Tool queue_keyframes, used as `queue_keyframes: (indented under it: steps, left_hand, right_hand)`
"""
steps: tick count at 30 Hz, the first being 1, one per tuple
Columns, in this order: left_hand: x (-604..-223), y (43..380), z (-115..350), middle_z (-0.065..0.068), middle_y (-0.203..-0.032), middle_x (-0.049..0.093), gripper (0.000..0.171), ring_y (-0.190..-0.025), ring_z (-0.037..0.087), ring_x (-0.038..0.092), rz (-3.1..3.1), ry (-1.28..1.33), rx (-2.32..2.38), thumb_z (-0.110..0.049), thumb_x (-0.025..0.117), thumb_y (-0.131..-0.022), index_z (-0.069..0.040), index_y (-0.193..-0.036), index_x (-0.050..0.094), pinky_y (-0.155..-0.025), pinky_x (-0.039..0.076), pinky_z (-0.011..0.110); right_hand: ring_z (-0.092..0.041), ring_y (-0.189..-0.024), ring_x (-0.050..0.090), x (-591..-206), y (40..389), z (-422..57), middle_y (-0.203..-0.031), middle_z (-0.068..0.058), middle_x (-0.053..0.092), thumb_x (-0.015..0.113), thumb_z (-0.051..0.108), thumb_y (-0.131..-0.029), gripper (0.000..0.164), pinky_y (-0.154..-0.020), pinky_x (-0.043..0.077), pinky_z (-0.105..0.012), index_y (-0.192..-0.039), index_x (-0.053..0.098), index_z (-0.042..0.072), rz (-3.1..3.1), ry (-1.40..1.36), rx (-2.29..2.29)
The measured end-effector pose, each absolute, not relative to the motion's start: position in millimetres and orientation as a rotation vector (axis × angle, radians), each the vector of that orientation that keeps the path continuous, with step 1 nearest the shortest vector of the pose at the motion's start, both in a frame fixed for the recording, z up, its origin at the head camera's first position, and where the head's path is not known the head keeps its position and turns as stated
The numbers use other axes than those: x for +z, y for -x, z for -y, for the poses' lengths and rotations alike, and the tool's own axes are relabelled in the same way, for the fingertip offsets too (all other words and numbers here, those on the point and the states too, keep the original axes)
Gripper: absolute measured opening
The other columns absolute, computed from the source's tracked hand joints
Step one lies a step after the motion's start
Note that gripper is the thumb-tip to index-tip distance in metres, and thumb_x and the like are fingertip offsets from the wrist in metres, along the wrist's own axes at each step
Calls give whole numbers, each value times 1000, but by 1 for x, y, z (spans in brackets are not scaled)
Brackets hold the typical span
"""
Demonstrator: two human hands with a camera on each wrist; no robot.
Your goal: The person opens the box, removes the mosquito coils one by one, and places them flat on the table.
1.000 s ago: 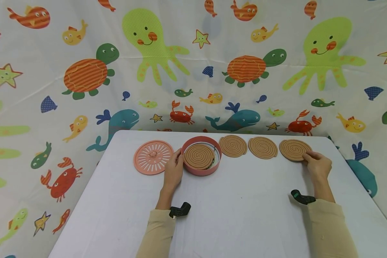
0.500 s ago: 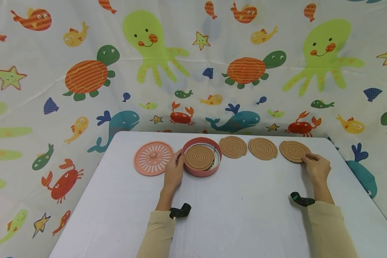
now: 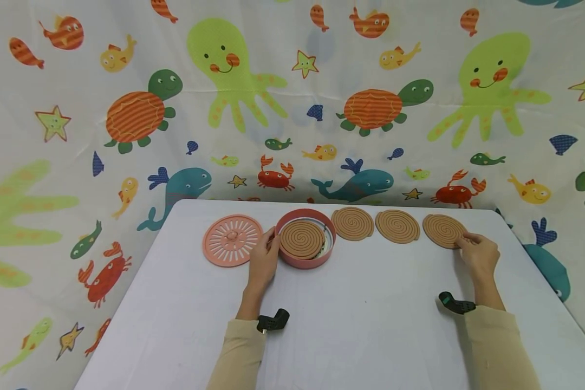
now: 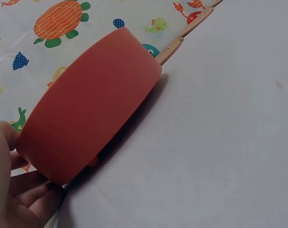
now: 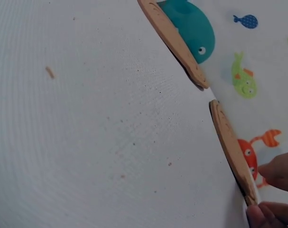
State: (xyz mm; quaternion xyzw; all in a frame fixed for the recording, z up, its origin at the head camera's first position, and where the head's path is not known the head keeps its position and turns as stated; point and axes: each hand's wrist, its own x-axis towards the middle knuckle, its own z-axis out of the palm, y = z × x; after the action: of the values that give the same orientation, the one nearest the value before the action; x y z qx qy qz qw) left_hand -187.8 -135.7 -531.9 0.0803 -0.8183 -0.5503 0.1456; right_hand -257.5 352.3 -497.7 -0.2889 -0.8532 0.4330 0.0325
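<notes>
In the head view, my left hand (image 3: 264,257) grips the left side of a round red mosquito coil holder (image 3: 306,264). A brown mosquito coil (image 3: 301,239) lies inside it. The left wrist view shows the holder's outer wall (image 4: 89,104) with my fingers around its near end. Farther right, my right hand (image 3: 480,257) pinches the right edge of the rightmost mosquito coil (image 3: 443,231). My fingertips at that edge also show in the right wrist view, where the coil (image 5: 233,154) appears edge-on. Whether its gripped edge is lifted, I cannot tell.
A pink slotted lid (image 3: 232,240) with a small knob lies left of the holder. Between the holder and my right hand lie two more coils, one near the holder (image 3: 352,223) and a middle coil (image 3: 397,226). The white table (image 3: 361,330) ends at a patterned cloth (image 3: 292,108).
My right hand and the coil it pinches have shifted very slightly left. My left hand stays on the holder. The head view has tilted up a little.
</notes>
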Motion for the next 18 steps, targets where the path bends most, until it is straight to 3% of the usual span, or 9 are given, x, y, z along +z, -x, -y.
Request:
queue_keyframes:
  steps: [3,5,6,10,15,18]
  left_hand:
    - [-531,188,135,13,-141,61,44,-128,25,62,2347,-225,-1598,-29,52,-104,-10,-144,54,-104,52,42]
    - [-530,187,135,14,-140,62,44,-127,26,62,2334,-218,-1613,-27,53,-103,-10,-144,55,-104,52,41]
    - [-530,187,135,14,-140,61,44,-127,26,62,2328,-214,-1620,-27,54,-103,-9,-144,55,-104,52,41]
    - [-530,188,134,15,-140,62,44,-127,25,62,2310,-210,-1641,-25,55,-102,-8,-143,55,-103,52,39]
    - [-529,187,134,16,-139,62,44,-126,26,63,2305,-204,-1631,-24,56,-102,-7,-142,56,-102,53,38]
    - [-528,187,134,17,-137,63,43,-125,26,64,2300,-196,-1623,-23,56,-102,-6,-142,56,-101,54,39]
  right_hand:
    - [-37,-145,39,-497,258,-352,-157,-20,40,49,30,-103,53,-105,50,-46,-149,47,3,2628,867,1322]
    - [-37,-144,39,-496,257,-350,-157,-21,41,47,29,-102,53,-103,50,-47,-148,47,2,2630,843,1306]
    - [-38,-145,37,-496,257,-349,-157,-21,40,47,28,-102,53,-109,46,-51,-148,47,2,2630,829,1301]
    - [-38,-143,40,-492,258,-345,-157,-21,41,46,34,-102,56,-108,47,-51,-149,46,2,2619,808,1290]
    - [-36,-134,47,-486,257,-337,-155,-20,45,47,43,-100,63,-93,53,-42,-151,44,6,2606,775,1291]
    - [-35,-136,47,-481,256,-330,-155,-19,45,47,45,-100,65,-98,53,-43,-152,42,7,2598,738,1299]
